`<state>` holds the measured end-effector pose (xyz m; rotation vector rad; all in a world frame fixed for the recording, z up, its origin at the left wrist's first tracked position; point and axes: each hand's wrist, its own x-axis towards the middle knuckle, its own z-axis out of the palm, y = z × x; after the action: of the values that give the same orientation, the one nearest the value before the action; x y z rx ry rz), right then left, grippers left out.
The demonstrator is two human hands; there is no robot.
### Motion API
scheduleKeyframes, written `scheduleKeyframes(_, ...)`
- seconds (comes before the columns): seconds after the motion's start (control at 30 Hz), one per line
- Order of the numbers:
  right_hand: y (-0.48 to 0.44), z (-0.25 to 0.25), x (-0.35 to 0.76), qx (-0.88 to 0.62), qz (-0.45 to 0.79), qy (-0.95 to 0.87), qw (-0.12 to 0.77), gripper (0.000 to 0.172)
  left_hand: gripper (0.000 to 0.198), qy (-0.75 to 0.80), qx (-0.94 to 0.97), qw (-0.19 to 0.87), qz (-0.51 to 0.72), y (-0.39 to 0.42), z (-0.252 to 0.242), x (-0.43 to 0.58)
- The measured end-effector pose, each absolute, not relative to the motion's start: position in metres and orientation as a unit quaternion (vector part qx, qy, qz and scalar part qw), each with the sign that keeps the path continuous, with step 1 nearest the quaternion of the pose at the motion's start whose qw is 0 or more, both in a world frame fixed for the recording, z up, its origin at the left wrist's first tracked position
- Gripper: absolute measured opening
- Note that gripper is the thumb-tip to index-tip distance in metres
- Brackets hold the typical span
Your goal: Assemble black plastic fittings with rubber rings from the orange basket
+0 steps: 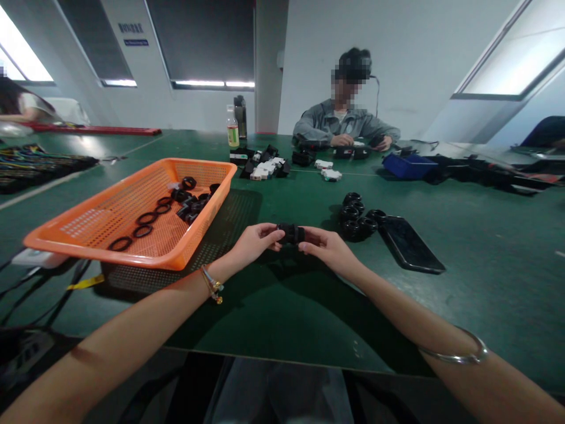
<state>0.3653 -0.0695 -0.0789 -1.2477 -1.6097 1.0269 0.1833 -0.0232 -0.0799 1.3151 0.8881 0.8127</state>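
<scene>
Between both hands, just above the green table, is a black ribbed fitting that looks like a cable gland. My left hand pinches its left end with thumb and fingers. The right end is gripped by my right hand. On the left stands an orange perforated basket holding several black rings and black fittings. A cluster of black fittings sits to the right of my hands, with a black smartphone lying beside it.
Across the table a person in a grey jacket handles small parts. White and black parts lie at the back, near a bottle. A blue bin stands back right. Wires and a power strip are at the left.
</scene>
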Motion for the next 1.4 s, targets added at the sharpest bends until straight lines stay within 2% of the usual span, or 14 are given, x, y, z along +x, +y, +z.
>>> scheduleKeyframes(0.13, -0.0701, -0.0772, 0.3655, -0.538, 0.329, -0.661, 0.407, 0.030, 0.019, 0.389, 0.550, 0.650, 0.352, -0.0239, -0.0788, 0.1835)
scheduleKeyframes(0.3, -0.0736, -0.0743, 0.3630, -0.549, 0.291, -0.672, 0.403, 0.040, 0.015, 0.387, 0.539, 0.665, 0.343, -0.0261, -0.0771, 0.1840)
scheduleKeyframes(0.43, -0.0759, -0.0714, 0.3618, -0.561, 0.237, -0.685, 0.400, 0.027, 0.014, 0.389, 0.538, 0.666, 0.341, -0.0269, -0.0766, 0.1838)
scheduleKeyframes(0.63, -0.0733, -0.0733, 0.3620, -0.554, 0.295, -0.660, 0.413, 0.027, 0.024, 0.378, 0.540, 0.667, 0.347, -0.0277, -0.0777, 0.1824)
scheduleKeyframes(0.83, -0.0713, -0.0765, 0.3630, -0.558, 0.282, -0.673, 0.395, 0.024, 0.034, 0.367, 0.570, 0.647, 0.349, -0.0261, -0.0836, 0.1818)
scheduleKeyframes(1.13, -0.0680, -0.0774, 0.3677, -0.537, 0.313, -0.685, 0.382, 0.030, 0.028, 0.372, 0.573, 0.642, 0.347, -0.0256, -0.0817, 0.1812)
scheduleKeyframes(1.23, -0.0680, -0.0780, 0.3682, -0.545, 0.283, -0.684, 0.394, 0.028, 0.028, 0.374, 0.575, 0.641, 0.344, -0.0260, -0.0805, 0.1810)
scheduleKeyframes(1.4, -0.0686, -0.0785, 0.3662, -0.550, 0.298, -0.656, 0.423, 0.037, 0.033, 0.372, 0.583, 0.637, 0.341, -0.0255, -0.0824, 0.1808)
